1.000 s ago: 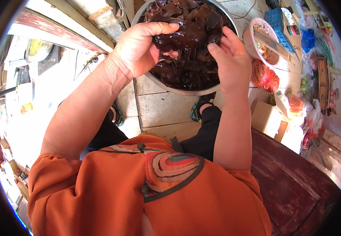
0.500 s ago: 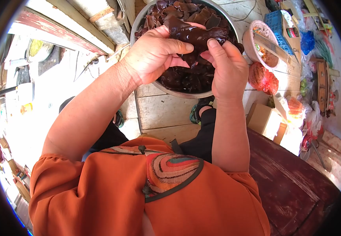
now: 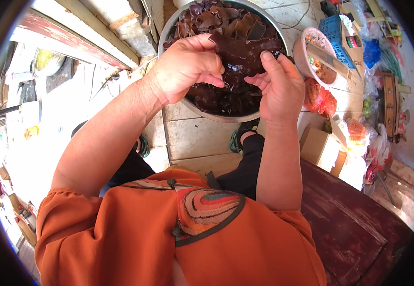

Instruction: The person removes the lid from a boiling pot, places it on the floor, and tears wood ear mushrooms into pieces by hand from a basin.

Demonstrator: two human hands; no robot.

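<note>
A large, dark brown, glossy piece of wood ear mushroom [image 3: 245,53] is stretched between my two hands above a metal basin. My left hand [image 3: 185,66] is closed at the piece's left edge, its index fingertip at the upper corner and the thumb bent inward. On the other side, my right hand [image 3: 281,83] pinches the right part, thumb on top and fingers curled beneath. More wood ear mushrooms [image 3: 216,21] fill the round basin [image 3: 259,116], with wet, darker ones at its near side. My hands hide part of the basin.
To the right stand a pink tub [image 3: 300,52] with scraps and a board in it, a blue crate [image 3: 333,33], a red mesh bag [image 3: 319,99] and a cardboard box [image 3: 319,145]. A dark red wooden surface [image 3: 345,214] lies at lower right. Door framing [image 3: 87,38] rises at left.
My left thumb has come off the face of the wood ear mushroom and bent inward. The piece now shows broader and flatter, and my right hand has shifted slightly right and down.
</note>
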